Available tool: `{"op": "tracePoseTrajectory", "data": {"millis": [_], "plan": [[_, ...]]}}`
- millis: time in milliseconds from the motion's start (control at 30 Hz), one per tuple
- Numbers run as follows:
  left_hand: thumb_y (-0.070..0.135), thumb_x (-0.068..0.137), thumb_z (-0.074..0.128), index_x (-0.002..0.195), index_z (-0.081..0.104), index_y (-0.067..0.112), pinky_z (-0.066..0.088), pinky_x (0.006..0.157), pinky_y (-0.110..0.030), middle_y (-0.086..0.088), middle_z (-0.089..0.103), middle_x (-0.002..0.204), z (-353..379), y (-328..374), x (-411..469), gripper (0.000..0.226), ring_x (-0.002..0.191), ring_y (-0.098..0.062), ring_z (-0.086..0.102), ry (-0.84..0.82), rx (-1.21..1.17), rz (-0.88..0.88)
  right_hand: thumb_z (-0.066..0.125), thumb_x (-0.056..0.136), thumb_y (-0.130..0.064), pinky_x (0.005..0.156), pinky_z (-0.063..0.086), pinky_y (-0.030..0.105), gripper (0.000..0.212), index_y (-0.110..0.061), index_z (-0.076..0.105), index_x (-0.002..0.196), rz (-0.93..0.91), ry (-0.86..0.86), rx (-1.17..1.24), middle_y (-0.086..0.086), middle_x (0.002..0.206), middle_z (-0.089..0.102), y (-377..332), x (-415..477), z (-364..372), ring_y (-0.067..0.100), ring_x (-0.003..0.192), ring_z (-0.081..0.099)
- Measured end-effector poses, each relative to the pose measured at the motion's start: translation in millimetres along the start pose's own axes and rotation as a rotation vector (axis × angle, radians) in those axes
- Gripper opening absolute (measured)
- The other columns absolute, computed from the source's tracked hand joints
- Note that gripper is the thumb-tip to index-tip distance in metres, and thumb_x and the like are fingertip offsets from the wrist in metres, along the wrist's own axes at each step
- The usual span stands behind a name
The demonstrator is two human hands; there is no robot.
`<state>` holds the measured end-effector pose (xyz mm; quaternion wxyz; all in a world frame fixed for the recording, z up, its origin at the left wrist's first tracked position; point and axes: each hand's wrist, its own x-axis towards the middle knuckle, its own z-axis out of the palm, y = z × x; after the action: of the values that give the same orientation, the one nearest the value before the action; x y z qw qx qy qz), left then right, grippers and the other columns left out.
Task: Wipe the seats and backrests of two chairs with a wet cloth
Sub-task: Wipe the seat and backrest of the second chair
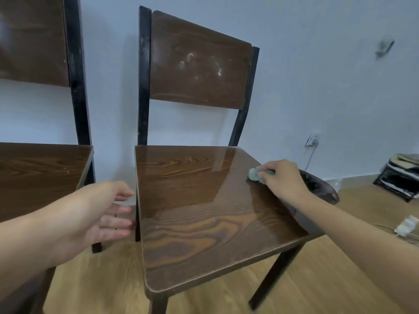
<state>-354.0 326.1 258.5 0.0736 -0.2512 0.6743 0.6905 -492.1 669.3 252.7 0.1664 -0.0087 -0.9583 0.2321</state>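
Observation:
Two dark wooden chairs with black metal frames stand against the wall. The right chair's seat (pixel 204 211) fills the middle of the view, and its far part shines wet. Its backrest (pixel 197 62) carries whitish smears. My right hand (pixel 283 177) presses a bunched green cloth (pixel 255 174) onto the seat's right edge. My left hand (pixel 106 211) hovers with fingers spread in the gap by the seat's left edge, holding nothing. The left chair's seat (pixel 38 175) and backrest (pixel 29 39) are partly cut off at the left.
A dark bin (pixel 319 189) stands just behind my right wrist beside the chair. A wall socket with a plugged cable (pixel 314 139) is on the white wall. A stack of dark items (pixel 401 177) and a small white object (pixel 408 225) lie on the wooden floor at right.

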Motion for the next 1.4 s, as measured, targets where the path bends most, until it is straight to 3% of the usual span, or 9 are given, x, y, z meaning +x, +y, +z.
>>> {"op": "tracePoseTrajectory", "data": {"millis": [100,200,400,533,700,833,1167,1267,1400], "plan": [[0.014,0.094,0.06,0.109,0.061,0.004,0.056,0.079,-0.053,-0.026,0.064,0.113,0.0,-3.0,5.2,0.018,0.101,-0.046,0.065,0.0,-0.002,-0.009,0.069,0.095,-0.024,0.1,0.049,0.026,0.022,-0.025,0.079,0.115,-0.127,-0.089,0.004,-0.007,0.113,0.076,-30.3,-60.6,-8.8,0.009,0.108,0.065],[0.014,0.094,0.06,0.109,0.061,0.004,0.056,0.075,-0.052,-0.026,0.065,0.11,0.6,-5.5,8.7,0.019,0.096,-0.045,0.067,0.004,0.0,-0.016,0.071,0.094,-0.026,0.076,0.044,0.004,0.021,-0.03,0.079,0.113,-0.252,-0.169,0.074,-0.022,0.093,0.068,-56.3,-125.5,-18.9,-0.004,0.09,0.063],[0.018,0.092,0.061,0.105,0.063,0.006,0.056,0.068,-0.046,-0.024,0.067,0.106,3.3,-5.3,10.6,0.018,0.088,-0.042,0.069,0.013,0.012,0.012,0.078,0.088,-0.029,0.081,0.052,0.012,0.024,-0.044,0.077,0.106,-0.304,-0.548,0.302,-0.019,0.095,0.075,-91.6,-195.1,-48.8,-0.003,0.095,0.068],[0.018,0.091,0.062,0.105,0.063,0.006,0.057,0.073,-0.049,-0.025,0.066,0.107,2.2,-7.7,7.2,0.019,0.09,-0.043,0.068,0.013,0.008,0.017,0.075,0.091,-0.019,0.082,0.063,0.036,0.014,-0.026,0.082,0.101,-0.152,-0.409,0.36,-0.008,0.093,0.082,-73.1,-161.1,-66.8,0.011,0.079,0.079],[0.017,0.091,0.061,0.105,0.062,0.006,0.056,0.072,-0.05,-0.026,0.065,0.11,0.6,-12.4,-0.5,0.017,0.096,-0.046,0.066,-0.007,-0.007,0.01,0.074,0.088,-0.021,0.062,0.047,0.018,0.01,-0.02,0.083,0.092,0.126,0.042,-0.011,0.001,0.092,0.08,-0.8,-61.3,-73.3,0.005,0.073,0.066],[0.016,0.093,0.06,0.106,0.061,0.005,0.055,0.072,-0.048,-0.026,0.065,0.107,0.7,-9.2,-6.4,0.017,0.09,-0.044,0.066,-0.041,-0.019,0.021,0.069,0.093,-0.023,0.056,0.042,0.015,0.015,-0.016,0.079,0.101,0.173,0.039,-0.1,0.001,0.096,0.075,17.2,-72.6,-47.8,-0.002,0.071,0.057],[0.017,0.092,0.062,0.109,0.061,0.005,0.054,0.086,-0.054,-0.026,0.065,0.107,0.8,-8.2,-12.4,0.021,0.09,-0.043,0.066,-0.015,0.006,0.024,0.069,0.092,-0.033,0.083,0.051,0.023,0.019,-0.027,0.076,0.108,-0.307,-0.264,0.13,-0.013,0.099,0.062,-126.2,-200.3,-12.1,0.006,0.096,0.061],[0.016,0.091,0.062,0.111,0.061,0.006,0.052,0.092,-0.056,-0.027,0.065,0.108,0.5,-6.9,-17.1,0.022,0.094,-0.044,0.066,-0.026,0.0,0.011,0.07,0.091,-0.035,0.077,0.047,0.011,0.021,-0.029,0.076,0.11,-0.327,-0.386,0.198,-0.016,0.099,0.064,-143.5,-208.4,-27.7,0.002,0.096,0.059],[0.014,0.094,0.06,0.113,0.059,0.002,0.05,0.095,-0.056,-0.028,0.063,0.111,-0.8,-6.5,-24.0,0.023,0.103,-0.046,0.064,-0.045,-0.012,-0.006,0.073,0.089,-0.028,0.057,0.048,0.008,0.011,-0.025,0.082,0.093,-0.127,-0.271,0.171,-0.015,0.087,0.073,-116.0,-134.1,-34.7,0.0,0.077,0.066]]}}
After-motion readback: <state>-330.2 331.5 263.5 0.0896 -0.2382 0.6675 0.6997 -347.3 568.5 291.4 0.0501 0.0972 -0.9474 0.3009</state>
